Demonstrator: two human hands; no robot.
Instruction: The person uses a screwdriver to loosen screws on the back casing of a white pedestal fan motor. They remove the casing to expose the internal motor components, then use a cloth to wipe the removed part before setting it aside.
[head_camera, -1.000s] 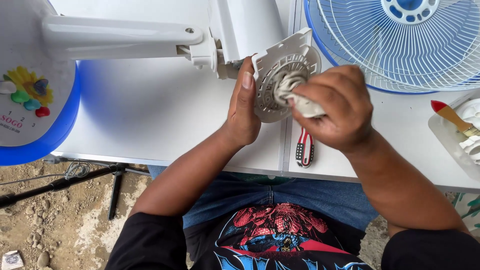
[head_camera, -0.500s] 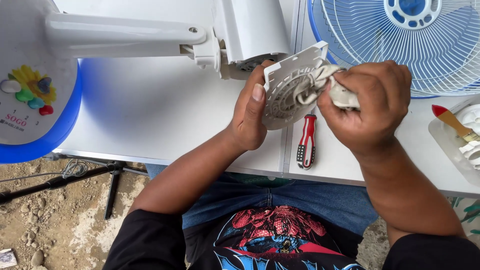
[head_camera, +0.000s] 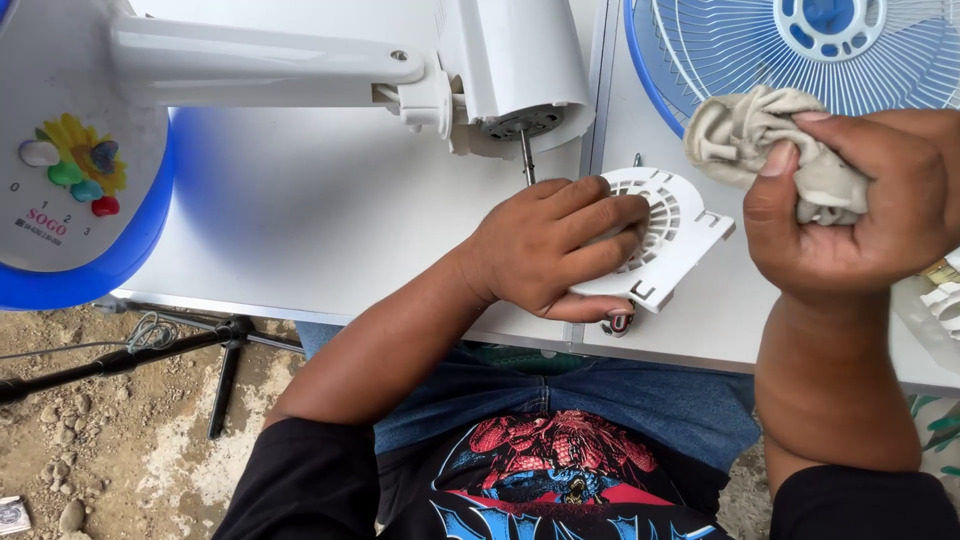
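The left hand (head_camera: 545, 245) is lying over a round white vented cover (head_camera: 665, 235), its fingers (head_camera: 600, 215) spread flat across the slotted face and the thumb curling under the near edge, so the hand is clamping the cover against the white bench (head_camera: 300, 210). The cover is sitting near the bench's front edge, just below the bare motor shaft (head_camera: 526, 158) that is sticking out of the white motor housing (head_camera: 515, 65). The right hand (head_camera: 860, 210) is hovering to the right, fingers closed tight around a crumpled beige cloth (head_camera: 765, 140) (most of it is bulging out above the thumb). A blue-rimmed wire fan guard (head_camera: 800, 50) is lying behind that hand, and a red-handled tool (head_camera: 620, 323) is peeking out beneath the cover.
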